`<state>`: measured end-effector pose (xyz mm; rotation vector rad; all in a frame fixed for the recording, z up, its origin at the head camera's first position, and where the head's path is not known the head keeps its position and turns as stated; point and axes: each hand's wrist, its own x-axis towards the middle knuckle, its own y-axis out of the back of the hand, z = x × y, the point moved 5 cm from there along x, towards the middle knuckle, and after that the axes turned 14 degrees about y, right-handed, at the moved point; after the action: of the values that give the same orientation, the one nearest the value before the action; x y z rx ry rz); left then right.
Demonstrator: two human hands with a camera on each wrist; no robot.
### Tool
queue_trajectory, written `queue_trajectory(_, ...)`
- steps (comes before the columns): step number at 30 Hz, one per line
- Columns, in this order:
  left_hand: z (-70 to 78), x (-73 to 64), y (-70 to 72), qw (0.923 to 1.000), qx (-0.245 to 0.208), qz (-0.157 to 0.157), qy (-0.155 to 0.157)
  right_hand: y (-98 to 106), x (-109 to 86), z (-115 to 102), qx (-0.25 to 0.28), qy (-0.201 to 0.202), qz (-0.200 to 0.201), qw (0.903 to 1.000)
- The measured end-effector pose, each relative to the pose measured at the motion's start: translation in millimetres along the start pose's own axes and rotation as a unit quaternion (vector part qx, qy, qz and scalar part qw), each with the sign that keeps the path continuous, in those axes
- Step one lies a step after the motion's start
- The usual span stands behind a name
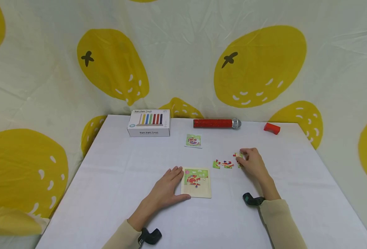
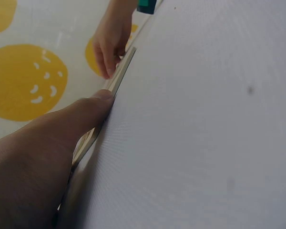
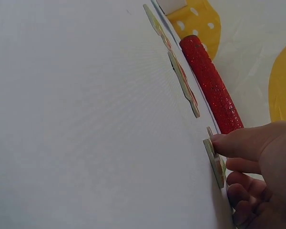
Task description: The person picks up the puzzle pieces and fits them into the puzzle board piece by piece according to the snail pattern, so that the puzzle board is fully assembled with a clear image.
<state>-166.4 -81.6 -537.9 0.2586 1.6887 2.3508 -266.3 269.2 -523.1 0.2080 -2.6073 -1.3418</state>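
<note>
A square wooden puzzle board [image 1: 203,190] lies on the white table, its upper part filled with a green and red picture. My left hand [image 1: 167,188] rests at its left side, fingers extended along that edge and thumb [image 2: 95,107] against the near edge. To the right of the board, my right hand [image 1: 254,165] pinches a puzzle piece [image 3: 214,162] between thumb and fingers, low over the cloth. Two loose puzzle pieces, a small green one [image 1: 216,164] and a red and purple one [image 1: 228,164], lie just left of that hand.
Behind the board lies a small picture card [image 1: 193,140]. Along the back edge are a white box [image 1: 149,131] with colored rods printed on it, a red glittery microphone-like tube [image 1: 212,123] and a red block [image 1: 272,128]. A fruit-patterned cloth [image 1: 183,69] hangs behind.
</note>
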Motion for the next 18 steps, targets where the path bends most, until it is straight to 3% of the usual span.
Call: queue_trajectory(18, -1.5, 0.0, -2.2, 1.0000, 0.002, 0.006, -0.002, 0.2, 2.3, 4.9, 0.006, -0.002, -0.013, 0.9999)
